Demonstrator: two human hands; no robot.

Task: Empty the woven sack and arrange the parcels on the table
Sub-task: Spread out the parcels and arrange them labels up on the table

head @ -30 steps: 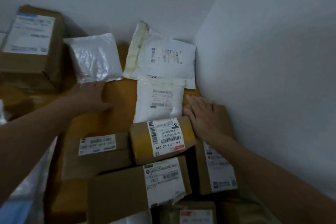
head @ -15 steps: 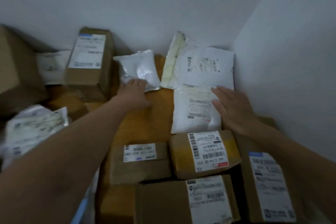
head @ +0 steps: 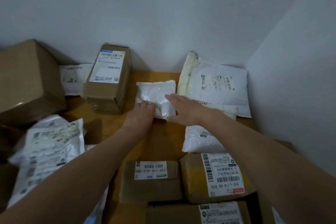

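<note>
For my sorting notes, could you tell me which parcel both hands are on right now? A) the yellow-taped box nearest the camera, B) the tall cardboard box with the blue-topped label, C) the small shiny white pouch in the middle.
C: the left hand and the right hand both rest on the small shiny white pouch lying on the table.

Single head view, worn high, looks forward and down into the wall corner (head: 246, 68). Table (head: 163, 140) below the corner fills the near lower frame; walls fill the upper.
</note>
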